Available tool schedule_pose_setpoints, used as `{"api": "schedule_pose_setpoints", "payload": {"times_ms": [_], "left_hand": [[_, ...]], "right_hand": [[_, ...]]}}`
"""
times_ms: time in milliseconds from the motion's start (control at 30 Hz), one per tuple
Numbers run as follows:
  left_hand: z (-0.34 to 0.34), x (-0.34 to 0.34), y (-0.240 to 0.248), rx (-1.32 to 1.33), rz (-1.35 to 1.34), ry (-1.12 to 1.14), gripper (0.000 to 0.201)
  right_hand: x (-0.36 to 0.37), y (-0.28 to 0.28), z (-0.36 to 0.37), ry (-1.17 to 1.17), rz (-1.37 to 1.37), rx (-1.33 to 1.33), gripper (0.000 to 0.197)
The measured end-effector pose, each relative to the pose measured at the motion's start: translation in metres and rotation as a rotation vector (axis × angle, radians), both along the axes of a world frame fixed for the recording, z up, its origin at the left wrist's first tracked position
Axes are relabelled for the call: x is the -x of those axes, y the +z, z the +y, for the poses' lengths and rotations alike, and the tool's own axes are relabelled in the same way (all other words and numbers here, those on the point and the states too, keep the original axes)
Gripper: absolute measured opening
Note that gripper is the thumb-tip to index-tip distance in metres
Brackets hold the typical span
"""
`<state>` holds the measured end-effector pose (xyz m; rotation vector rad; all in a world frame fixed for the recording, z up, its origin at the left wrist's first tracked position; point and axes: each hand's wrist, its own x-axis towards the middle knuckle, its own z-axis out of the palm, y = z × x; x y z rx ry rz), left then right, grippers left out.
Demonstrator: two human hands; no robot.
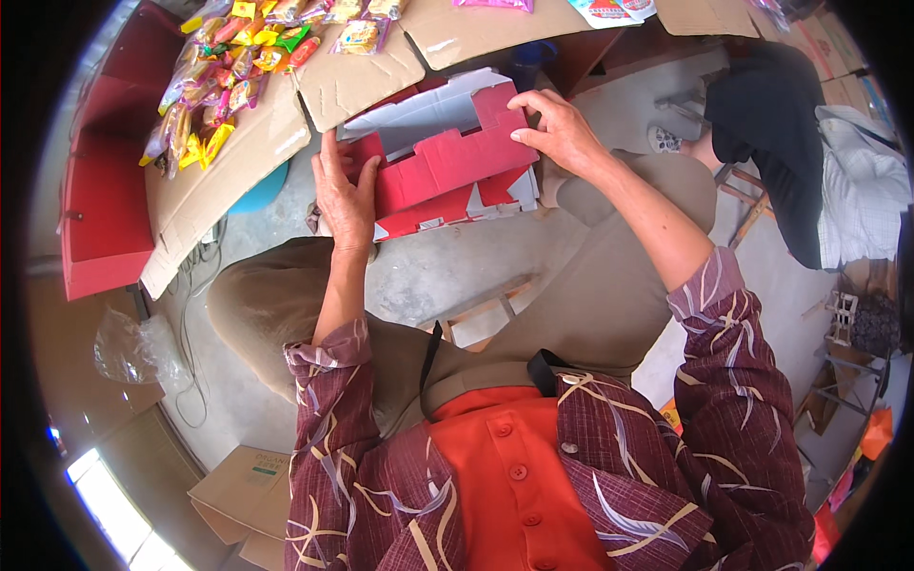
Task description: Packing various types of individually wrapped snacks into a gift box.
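Note:
Between my hands, above my lap, is a red cardboard box [447, 167] with a pale grey-white inside and notched edges. My left hand [345, 195] grips its left end, thumb on the near red panel and fingers round the side. At the upper right corner, my right hand [560, 131] pinches the card between thumb and fingers. The far wall stands up and shows its white inner face. Below the near panel, a red and white printed part [457, 209] hangs tilted. What lies inside the box is hidden from me.
Wrapped snacks [214, 81] in bright packets are heaped on the cardboard-covered table [367, 81] at the far left. A red open container [109, 228] stands at the left edge. An opened brown carton [252, 490] sits lower left. To the right, another person's dark clothing [766, 143] shows.

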<state>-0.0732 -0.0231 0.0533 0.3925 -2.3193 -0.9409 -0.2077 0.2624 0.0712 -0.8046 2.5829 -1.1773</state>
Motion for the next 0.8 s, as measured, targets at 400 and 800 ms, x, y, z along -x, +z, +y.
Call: {"api": "schedule_pose_setpoints", "payload": {"times_ms": [400,800], "left_hand": [[-0.014,-0.004,-0.006,0.281,-0.047,-0.126,0.037],[-0.007,-0.007,0.007,0.371,-0.137,-0.129,0.039]], "right_hand": [[0.005,0.005,0.003,-0.013,-0.031,0.066,0.030],[0.004,0.004,0.004,0.010,0.033,0.089,0.025]]}}
